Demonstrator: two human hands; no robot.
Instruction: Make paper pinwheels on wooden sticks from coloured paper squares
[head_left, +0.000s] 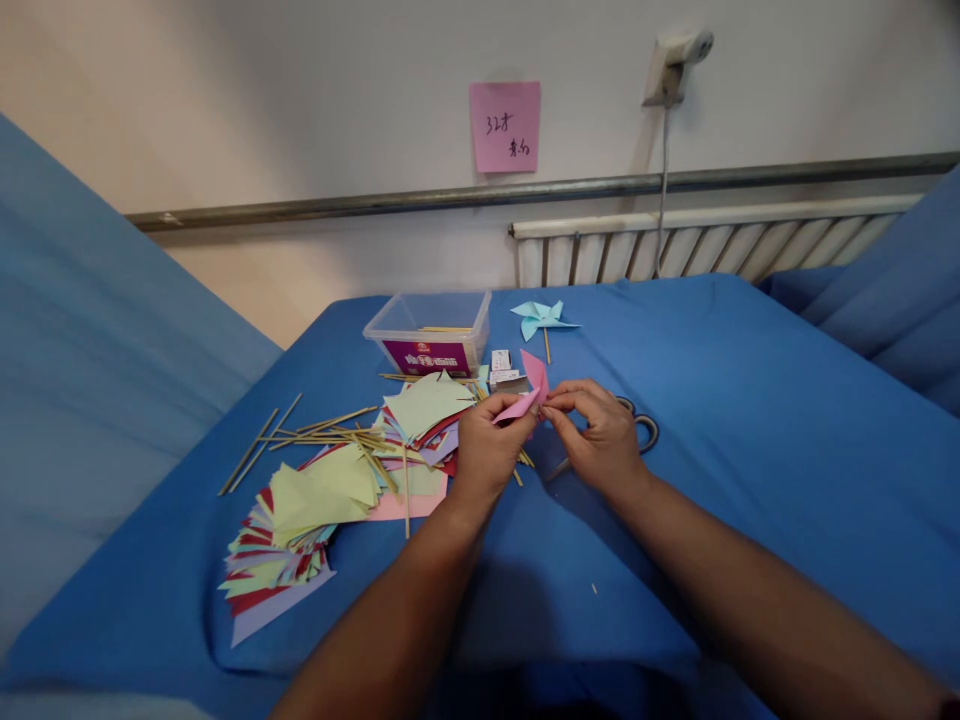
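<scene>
A folded piece of pink paper (535,376) is raised above the table, its blades bent up and toward me. My left hand (489,440) is closed on its lower left part, thumb and fingers pinching it. Against the paper's right edge, the fingertips of my right hand (600,430) are pressed together; whatever lies between them is too small or hidden to make out. Scissors (646,432) lie partly covered under my right hand. Just beyond the hands are small white boxes (501,362). A light-blue paper pinwheel (541,318) on a stick is farther back.
Stacks of cut coloured paper (322,495) spread over the left of the blue tablecloth (750,450), with loose thin sticks (322,432) among them. A clear plastic box (427,335) stands at the back. Behind are a wall pipe (375,203) and radiator (705,240).
</scene>
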